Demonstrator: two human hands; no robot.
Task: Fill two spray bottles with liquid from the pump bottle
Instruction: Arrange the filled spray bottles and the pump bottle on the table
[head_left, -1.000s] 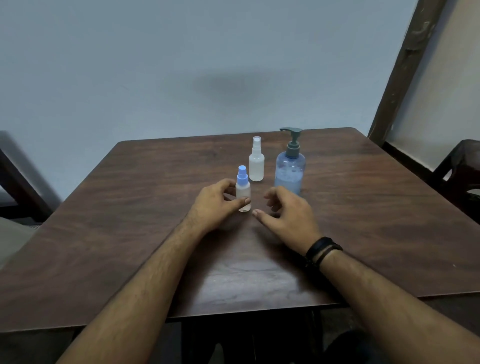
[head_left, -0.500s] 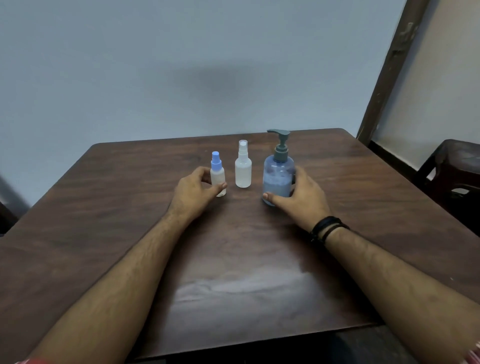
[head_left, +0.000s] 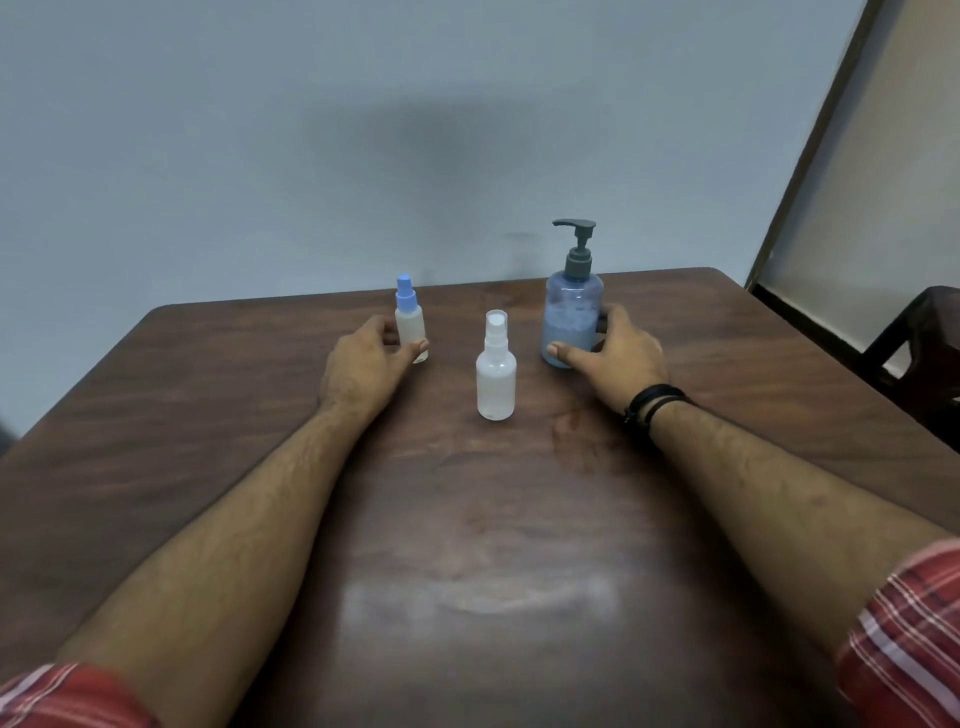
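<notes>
No readable labels or writing on any bottle.

Pump bottle: translucent blue body, grey pump head with the spout pointing left, upright on the table, at about 1 o'clock from table centre. Contents look pale and foamy through the wall; level can't be judged.

Blue-cap sprayer: small, clear-white body, blue nozzle, upright at about 11 o'clock.

White sprayer: frosted white body, clear cap on, upright, free-standing at 12 o'clock between the two hands, nearer the camera than the others.

Left hand: thumb and fingers closed around the lower body of the blue-cap sprayer.

Right hand: thumb in front, fingers wrapped behind, gripping the pump bottle low. Black bands on that wrist.

Red plaid sleeves at the bottom corners.
</notes>
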